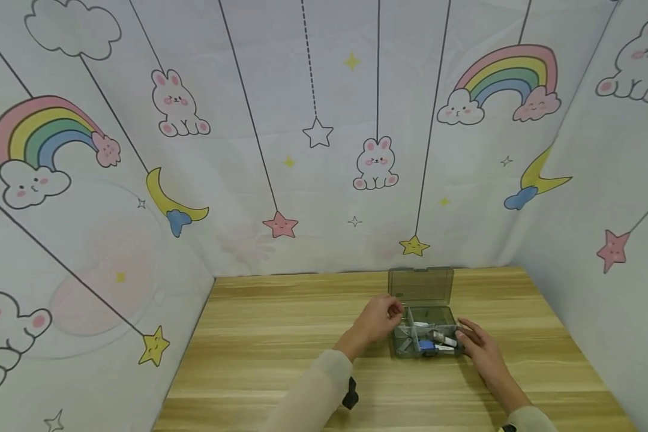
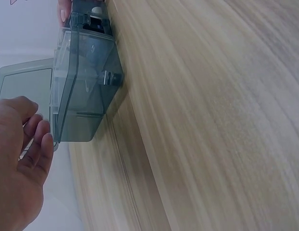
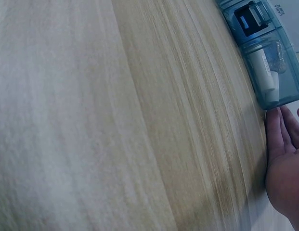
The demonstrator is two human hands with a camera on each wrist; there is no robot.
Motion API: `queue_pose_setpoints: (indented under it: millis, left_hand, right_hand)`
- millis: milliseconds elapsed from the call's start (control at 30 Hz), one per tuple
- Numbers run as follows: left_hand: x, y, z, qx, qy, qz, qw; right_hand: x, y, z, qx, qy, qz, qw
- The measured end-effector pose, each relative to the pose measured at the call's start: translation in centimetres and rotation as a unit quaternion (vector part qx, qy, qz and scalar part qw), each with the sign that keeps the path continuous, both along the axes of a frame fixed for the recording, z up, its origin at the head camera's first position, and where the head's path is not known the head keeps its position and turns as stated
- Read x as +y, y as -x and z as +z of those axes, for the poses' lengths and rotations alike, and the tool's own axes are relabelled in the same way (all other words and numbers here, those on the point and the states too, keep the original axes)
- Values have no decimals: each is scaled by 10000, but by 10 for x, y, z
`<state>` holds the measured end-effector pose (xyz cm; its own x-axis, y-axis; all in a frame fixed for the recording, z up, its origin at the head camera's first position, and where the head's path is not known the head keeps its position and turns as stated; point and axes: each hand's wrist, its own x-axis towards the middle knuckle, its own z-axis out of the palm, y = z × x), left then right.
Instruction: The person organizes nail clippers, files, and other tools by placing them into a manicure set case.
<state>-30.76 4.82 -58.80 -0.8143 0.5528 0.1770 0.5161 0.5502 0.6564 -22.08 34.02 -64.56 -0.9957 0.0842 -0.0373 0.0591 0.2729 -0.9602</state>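
Note:
A grey see-through compartment box (image 1: 428, 354) stands on the table with its hinged lid (image 1: 420, 285) raised at the back. Inside lie a blue item (image 1: 426, 345), a small tube with a white end (image 1: 445, 339) and several white pieces. My left hand (image 1: 378, 318) is at the box's left side, fingers bent near the back left compartment; whether something small is between the fingertips is hidden. At the right end, my right hand (image 1: 483, 351) touches the box with fairly straight fingers. In the right wrist view, white tubes (image 3: 263, 72) show through the wall.
The wood-grain table (image 1: 270, 354) extends to the left and in front of the box. A white cloth backdrop (image 1: 324, 180) printed with rabbits, stars and rainbows rises behind the table and on both sides.

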Motion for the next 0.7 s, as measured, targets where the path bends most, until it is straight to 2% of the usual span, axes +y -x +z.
queue_pose_setpoints:
  millis: [233,367,500,700]
  left_hand:
    - [-5,-3,2,53,-67,-76,9999]
    - [-6,-7,5,237,-65,-230,9994]
    - [-8,-13,9,476,153,-276,9984]
    - [-9,-22,16,488,446,-462,9967]
  right_hand:
    - [0,0,1,-50,-10,3,10000]
    - [1,0,1,-108,86,-42,9999]
    - [1,0,2,-170,130,-34,9998]
    - [6,2,7,-594,-7,50,9982]
